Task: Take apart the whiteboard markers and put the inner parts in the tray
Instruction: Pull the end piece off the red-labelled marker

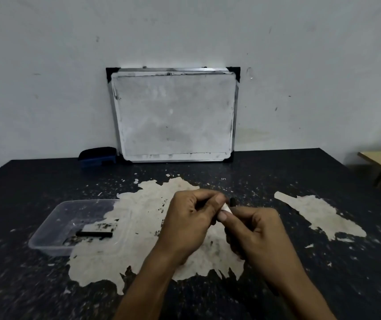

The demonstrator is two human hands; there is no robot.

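Both hands meet above the middle of the dark table [300, 172], over a large pale patch [138, 227] where the surface coating has peeled away. The left hand [191, 224] is curled closed, its thumb and forefinger pinched together at the point where the two hands touch. The right hand [260, 229] is likewise closed, its thumb pressed against a white marker [226, 207] that shows only as a small white section between the fingertips of the two hands. A short black end of the marker [233, 202] projects just above that white section. The rest of the marker body is hidden inside the hands, so whether the left hand grips the marker itself or a separate part of it cannot be determined. A clear plastic tray [46, 236] rests on the table to the left of the hands, well apart from them, partly over the pale patch. One black rod-shaped inner part [93, 233] lies flat on the tray floor, roughly parallel to the near rim. At the far edge of the table a small whiteboard [173, 116] stands leaning against the wall [46, 65], its surface smeared grey. A blue-and-black eraser [97, 155] sits on the table just beside the lower left corner of the whiteboard. A second, smaller pale patch [318, 213] lies to the right of the hands.
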